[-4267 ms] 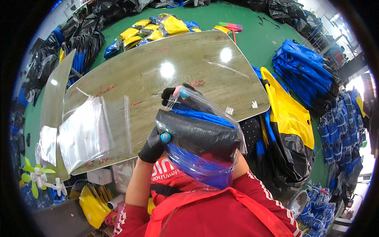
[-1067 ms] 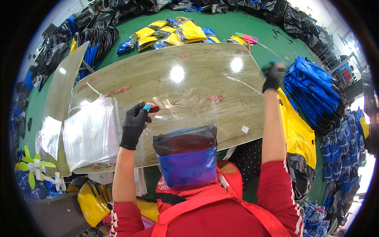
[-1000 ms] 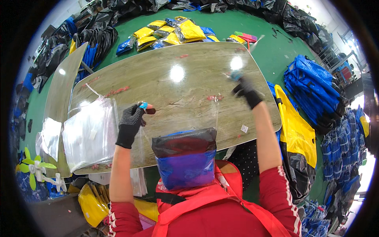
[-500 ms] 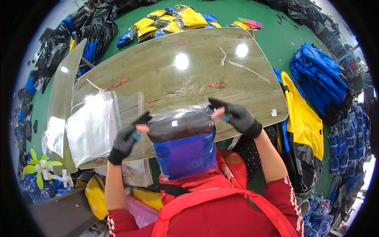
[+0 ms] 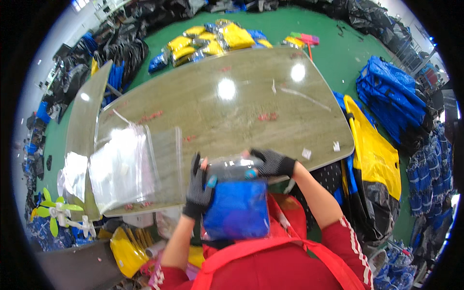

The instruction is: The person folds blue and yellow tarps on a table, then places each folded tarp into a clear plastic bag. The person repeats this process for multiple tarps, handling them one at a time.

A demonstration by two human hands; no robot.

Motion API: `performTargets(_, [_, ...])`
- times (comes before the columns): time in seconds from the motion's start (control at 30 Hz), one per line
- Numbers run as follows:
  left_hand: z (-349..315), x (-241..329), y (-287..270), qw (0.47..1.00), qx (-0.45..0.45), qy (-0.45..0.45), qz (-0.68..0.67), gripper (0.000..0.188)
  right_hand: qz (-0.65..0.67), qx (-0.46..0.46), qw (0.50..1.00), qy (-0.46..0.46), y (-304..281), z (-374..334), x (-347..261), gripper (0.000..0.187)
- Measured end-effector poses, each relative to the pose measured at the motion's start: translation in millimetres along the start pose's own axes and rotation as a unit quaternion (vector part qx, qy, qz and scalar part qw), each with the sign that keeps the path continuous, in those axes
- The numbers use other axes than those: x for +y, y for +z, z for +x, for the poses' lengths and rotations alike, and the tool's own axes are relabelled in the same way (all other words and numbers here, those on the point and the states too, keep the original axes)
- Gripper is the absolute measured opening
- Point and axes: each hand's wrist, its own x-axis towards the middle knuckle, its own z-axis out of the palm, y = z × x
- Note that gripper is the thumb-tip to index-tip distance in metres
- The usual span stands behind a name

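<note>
A clear plastic bag holding a folded blue and black item [image 5: 236,208] stands upright against my red apron at the table's near edge. My left hand [image 5: 199,189], in a black-and-grey glove with bare fingertips, grips the bag's upper left side, its fingers pointing away from me. At the upper right, my gloved right hand [image 5: 271,164] holds the bag with thumb in front and fingers behind the top edge. Between the hands the clear top is bent over the black part. To the left, a stack of clear plastic bags [image 5: 123,169] lies on the wood-patterned table [image 5: 232,116].
Packed yellow and blue bundles [image 5: 237,36] lie on the green floor beyond the table. Blue sacks [image 5: 389,96] and a yellow-black bag [image 5: 374,145] crowd the right side. A small green-bladed fan [image 5: 58,208] stands at left. White scraps [image 5: 306,153] lie near the table's right corner.
Both hands have come closer together and nearer my body. The bag's clear top, stretched out before, is now bent over. A second white scrap shows on the table by my right hand.
</note>
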Motion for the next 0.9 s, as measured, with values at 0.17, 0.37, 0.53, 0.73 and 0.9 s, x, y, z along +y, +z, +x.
performTargets(0.17, [-11, 3, -47, 0.861, 0.269, 0.073, -0.426, 0.073, 0.083, 0.103, 0.991, 0.001, -53, 36, 3, 0.043])
performTargets(0.37, [58, 119, -78, 0.607, 0.139, 0.191, -0.759, 0.076, 0.150, 0.342, 0.901, -0.219, -98, 75, -119, 0.021])
performTargets(0.53, [107, 154, -51, 0.553, 0.134, 0.125, -0.813, 0.083, 0.090, 0.297, 0.920, -0.241, 16, 16, -127, 0.022])
performTargets(0.73, [138, 175, 34, 0.751, 0.182, 0.366, -0.519, 0.081, 0.025, 0.371, 0.906, -0.202, 24, -40, -76, 0.019])
performTargets(0.9, [114, 168, 84, 0.911, 0.069, 0.392, -0.110, 0.059, -0.228, 0.568, 0.791, 0.025, -108, -140, 66, 0.022])
